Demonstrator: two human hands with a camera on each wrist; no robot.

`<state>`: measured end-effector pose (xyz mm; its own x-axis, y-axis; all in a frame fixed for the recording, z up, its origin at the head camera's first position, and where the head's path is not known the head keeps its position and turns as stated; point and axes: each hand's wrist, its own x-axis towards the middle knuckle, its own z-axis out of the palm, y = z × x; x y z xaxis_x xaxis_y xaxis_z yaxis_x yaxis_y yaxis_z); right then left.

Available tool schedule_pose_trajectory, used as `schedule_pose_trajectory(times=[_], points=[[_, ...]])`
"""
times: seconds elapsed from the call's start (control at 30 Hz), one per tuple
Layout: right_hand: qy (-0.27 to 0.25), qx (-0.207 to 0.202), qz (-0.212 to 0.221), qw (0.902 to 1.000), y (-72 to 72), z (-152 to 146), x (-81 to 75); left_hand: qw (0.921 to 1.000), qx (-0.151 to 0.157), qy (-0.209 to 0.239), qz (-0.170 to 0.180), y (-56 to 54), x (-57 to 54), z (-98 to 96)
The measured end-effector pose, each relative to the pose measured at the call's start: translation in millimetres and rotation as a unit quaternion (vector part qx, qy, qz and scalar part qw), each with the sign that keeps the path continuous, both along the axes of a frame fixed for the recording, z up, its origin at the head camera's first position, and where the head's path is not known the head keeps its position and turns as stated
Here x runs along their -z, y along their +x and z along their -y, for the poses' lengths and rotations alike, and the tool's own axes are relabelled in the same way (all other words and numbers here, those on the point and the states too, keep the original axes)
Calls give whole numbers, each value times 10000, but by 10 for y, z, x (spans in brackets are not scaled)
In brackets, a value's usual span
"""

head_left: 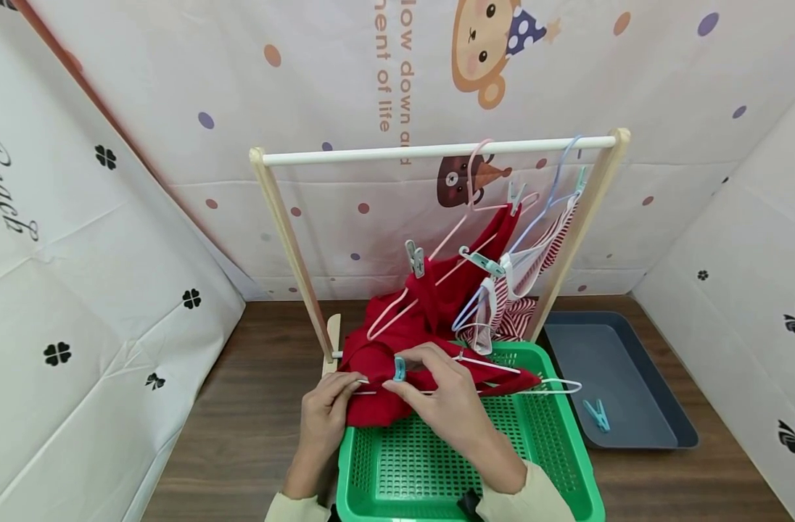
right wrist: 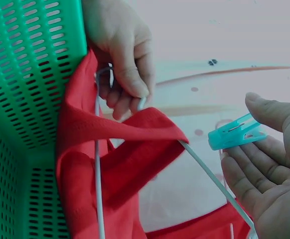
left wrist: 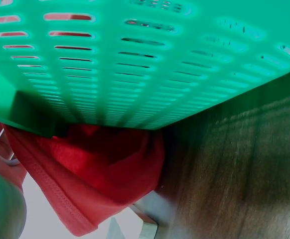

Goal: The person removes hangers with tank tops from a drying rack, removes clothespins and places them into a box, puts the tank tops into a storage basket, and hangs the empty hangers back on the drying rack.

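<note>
Between the thumb and fingers of my right hand [head_left: 446, 399] is a light blue clothespin [head_left: 400, 369], held just above a red garment [head_left: 374, 413]. The right wrist view shows the clothespin [right wrist: 229, 134] apart from the cloth. My left hand [head_left: 326, 413] pinches the end of a white hanger [head_left: 554, 392], which runs through the garment's straps. That garment lies across the back of a green basket [head_left: 472, 493]; in the left wrist view a red fold [left wrist: 115, 174] hangs beside the basket wall.
Behind stands a rack with a white rail [head_left: 397, 154]. On it hang a pink hanger [head_left: 450, 235] with red clothing clipped on and a blue hanger [head_left: 554, 185] with a striped garment [head_left: 511, 315]. At right, a grey tray [head_left: 632, 384] holds another clothespin [head_left: 596, 415].
</note>
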<state>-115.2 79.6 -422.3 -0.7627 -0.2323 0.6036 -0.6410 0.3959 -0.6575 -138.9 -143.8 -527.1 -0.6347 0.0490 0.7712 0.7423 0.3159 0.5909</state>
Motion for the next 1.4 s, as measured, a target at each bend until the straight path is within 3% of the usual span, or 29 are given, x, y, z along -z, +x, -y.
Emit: schedule_pose_trajectory(times=[0.17, 0.57, 0.9, 1.4], points=[[-140, 161, 208, 9996, 56, -110, -29, 10000, -26, 13, 45, 4, -6, 1], [-18, 652, -47, 9979, 168, -319, -35, 9997, -63, 16, 251, 18, -7, 5], [-144, 853, 189, 9961, 207, -437, -27, 9999, -117, -13, 85, 11, -8, -3], [-199, 1295, 71, 9914, 247, -646, -24, 9995, -53, 64, 299, 10, 13, 4]])
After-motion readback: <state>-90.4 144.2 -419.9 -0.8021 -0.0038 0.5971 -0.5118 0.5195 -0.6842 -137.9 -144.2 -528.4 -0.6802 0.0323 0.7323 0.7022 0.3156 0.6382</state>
